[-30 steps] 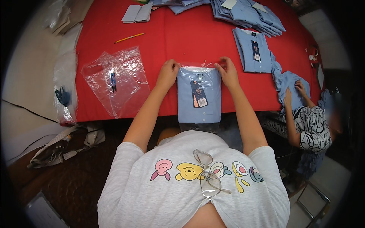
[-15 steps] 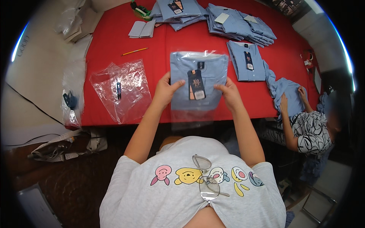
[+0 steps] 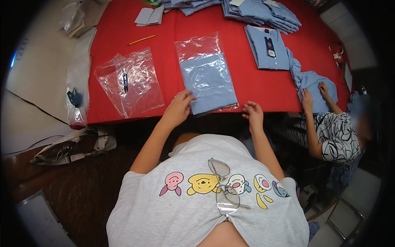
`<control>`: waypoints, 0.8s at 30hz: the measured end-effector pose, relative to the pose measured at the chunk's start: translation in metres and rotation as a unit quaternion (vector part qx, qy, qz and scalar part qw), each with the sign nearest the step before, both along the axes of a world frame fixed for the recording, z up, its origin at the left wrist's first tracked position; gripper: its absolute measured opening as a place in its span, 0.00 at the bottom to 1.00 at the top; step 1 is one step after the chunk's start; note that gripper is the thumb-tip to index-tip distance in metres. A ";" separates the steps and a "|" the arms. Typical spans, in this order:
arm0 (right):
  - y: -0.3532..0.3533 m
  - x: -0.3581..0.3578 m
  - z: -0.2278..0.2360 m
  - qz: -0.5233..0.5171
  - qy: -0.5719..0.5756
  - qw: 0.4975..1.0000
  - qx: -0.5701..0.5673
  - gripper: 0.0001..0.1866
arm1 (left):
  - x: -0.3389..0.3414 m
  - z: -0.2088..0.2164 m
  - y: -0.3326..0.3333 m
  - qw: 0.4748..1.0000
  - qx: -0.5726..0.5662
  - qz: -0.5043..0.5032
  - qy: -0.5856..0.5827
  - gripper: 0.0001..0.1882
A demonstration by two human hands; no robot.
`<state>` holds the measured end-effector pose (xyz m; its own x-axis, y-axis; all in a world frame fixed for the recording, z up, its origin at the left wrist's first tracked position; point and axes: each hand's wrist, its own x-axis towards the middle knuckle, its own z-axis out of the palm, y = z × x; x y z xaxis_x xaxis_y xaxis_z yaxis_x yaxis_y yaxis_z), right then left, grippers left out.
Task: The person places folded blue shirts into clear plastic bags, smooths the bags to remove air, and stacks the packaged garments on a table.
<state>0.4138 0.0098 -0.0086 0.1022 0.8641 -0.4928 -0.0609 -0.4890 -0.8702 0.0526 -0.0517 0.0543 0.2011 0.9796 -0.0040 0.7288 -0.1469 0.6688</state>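
- A folded blue shirt point(image 3: 209, 82) inside a clear bag point(image 3: 197, 43) is seen lying flat on the red table point(image 3: 111, 24), near its front edge.
- The left hand point(image 3: 179, 108) is laid on the shirt's near left corner, fingers spread, pressing down rather than clenched.
- The right hand point(image 3: 253, 114) is held loosely curled at the table edge, just beside the near right corner; nothing is grasped.
- Empty bags point(image 3: 129, 80) with a small dark tool point(image 3: 124, 81) on them are noted to the left.
- A pencil point(image 3: 142, 40) lies further back.
- A second shirt point(image 3: 267, 47) and stacked shirts point(image 3: 263, 10) are seen to the right; another person's hands point(image 3: 313, 92) rest on blue cloth there.
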 end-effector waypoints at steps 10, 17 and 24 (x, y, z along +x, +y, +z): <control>-0.024 -0.041 0.012 0.153 0.040 0.965 -0.208 0.27 | 0.085 -0.031 0.038 0.990 0.113 -0.030 0.080 0.38; -0.028 -0.062 0.005 0.160 0.152 0.951 -0.217 0.28 | 0.084 -0.039 0.055 0.980 0.157 -0.059 0.103 0.29; -0.009 -0.081 0.026 0.119 0.173 0.965 -0.157 0.20 | 0.074 -0.028 0.059 0.991 0.110 -0.046 0.053 0.24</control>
